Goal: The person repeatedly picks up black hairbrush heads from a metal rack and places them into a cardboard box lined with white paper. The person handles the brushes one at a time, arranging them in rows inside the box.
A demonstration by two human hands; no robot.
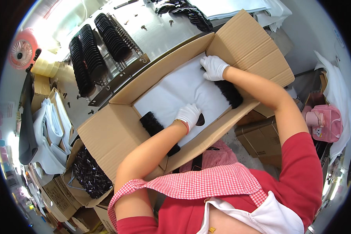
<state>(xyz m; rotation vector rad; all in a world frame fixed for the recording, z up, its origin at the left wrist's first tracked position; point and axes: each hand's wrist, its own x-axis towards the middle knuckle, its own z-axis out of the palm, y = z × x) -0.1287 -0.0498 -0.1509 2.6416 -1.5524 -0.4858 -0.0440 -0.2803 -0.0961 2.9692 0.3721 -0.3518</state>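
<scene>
Brown cardboard forms the box [109, 144], within which a white sheet [167, 93] lies between two black bristly pieces [231, 94]. Near the box's middle, the left hand [188, 116] curls its fingers against the sheet; toward its far right corner, the right hand [215, 68] bends its fingers inward. Whether either grips anything, I cannot tell.

nothing legible, print on a brown carton [258, 143], too small to read
</scene>
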